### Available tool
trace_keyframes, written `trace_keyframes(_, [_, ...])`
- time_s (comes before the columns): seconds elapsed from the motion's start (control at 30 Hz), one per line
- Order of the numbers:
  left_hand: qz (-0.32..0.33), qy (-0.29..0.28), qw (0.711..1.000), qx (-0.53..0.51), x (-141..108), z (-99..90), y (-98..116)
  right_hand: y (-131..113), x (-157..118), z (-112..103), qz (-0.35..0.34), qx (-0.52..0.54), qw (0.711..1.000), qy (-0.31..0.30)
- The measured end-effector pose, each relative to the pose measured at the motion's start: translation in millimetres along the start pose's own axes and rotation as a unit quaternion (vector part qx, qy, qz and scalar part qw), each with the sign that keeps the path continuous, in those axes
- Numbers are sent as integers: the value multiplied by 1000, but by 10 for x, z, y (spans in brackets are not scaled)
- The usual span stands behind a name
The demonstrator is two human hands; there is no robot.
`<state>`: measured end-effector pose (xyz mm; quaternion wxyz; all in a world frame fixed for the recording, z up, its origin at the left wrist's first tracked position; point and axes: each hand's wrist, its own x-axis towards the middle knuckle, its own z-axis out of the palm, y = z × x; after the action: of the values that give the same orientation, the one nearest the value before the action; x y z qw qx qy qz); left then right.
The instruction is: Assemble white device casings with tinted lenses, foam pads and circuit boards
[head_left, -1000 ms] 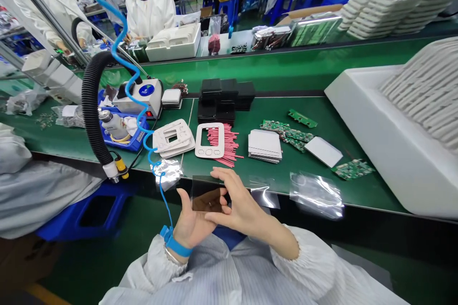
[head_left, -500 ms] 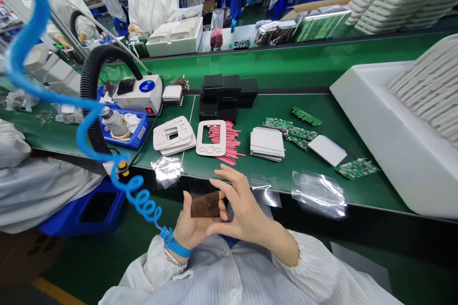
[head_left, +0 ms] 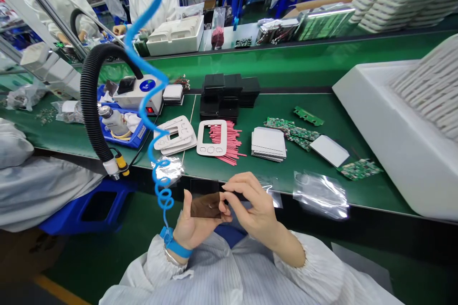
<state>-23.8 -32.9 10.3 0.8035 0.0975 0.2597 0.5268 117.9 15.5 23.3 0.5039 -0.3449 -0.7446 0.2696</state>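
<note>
My left hand [head_left: 195, 231], a blue strap around its wrist, holds a dark, glossy flat screen panel [head_left: 204, 206] by its edges in front of the bench edge. The thumb stands at the panel's left side and fingertips show at its right side. My right hand [head_left: 255, 212] is at the panel's right end, thumb and forefinger brought together in a pinch near its upper right corner. Whatever lies between those fingertips is too small to make out. Beyond the hands lie a white front frame [head_left: 212, 150], pink strips [head_left: 232, 145] and a stack of white panels [head_left: 268, 143].
A blue coiled cord [head_left: 164, 162] hangs in front of the left side. A black hose [head_left: 88, 100] bends beside a blue tray [head_left: 134, 138]. Black boxes [head_left: 220, 97], circuit boards [head_left: 359, 169], clear film [head_left: 320, 195] and a white foam bin [head_left: 379, 138] are on the bench.
My right hand has moved slightly right and its spread thumb and forefinger have closed into a pinch. The blue cord has swung right. My left hand still holds the panel.
</note>
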Motion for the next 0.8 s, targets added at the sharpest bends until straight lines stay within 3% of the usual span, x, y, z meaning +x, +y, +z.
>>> trace_keyframes(0.1, [-6, -12, 1000, 4, 3, -3, -2, -8, 83, -17, 56, 14, 998, 1])
trace_keyframes(0.17, [-7, -12, 1000, 9, -1, -11, 4, 1, 135, -30, 134, 48, 990, -13])
trace_keyframes(0.27, [-9, -35, 999, 2, -1, -36, 0, 53, 175, -40, 269, 190, 941, -82])
trace_keyframes(0.33, [-19, -69, 997, -9, 13, -60, -32, 108, 165, -23, 309, 346, 870, -167])
trace_keyframes(0.4, [-36, -119, 992, -17, 38, -87, -90, 156, 132, 19, 320, 491, 769, -254])
trace_keyframes(0.47, [-53, -167, 984, -31, 64, -111, -157, 176, 95, 76, 334, 578, 680, -304])
trace_keyframes(0.53, [-65, -197, 977, -47, 79, -125, -209, 161, 74, 129, 343, 617, 638, -308])
trace_keyframes(0.67, [-75, -213, 974, -36, 79, -113, -212, 87, 89, 166, 335, 631, 640, -284])
trace_keyframes(0.8, [-80, -196, 977, -1, 86, -74, -135, 69, 118, 140, 322, 608, 682, -247])
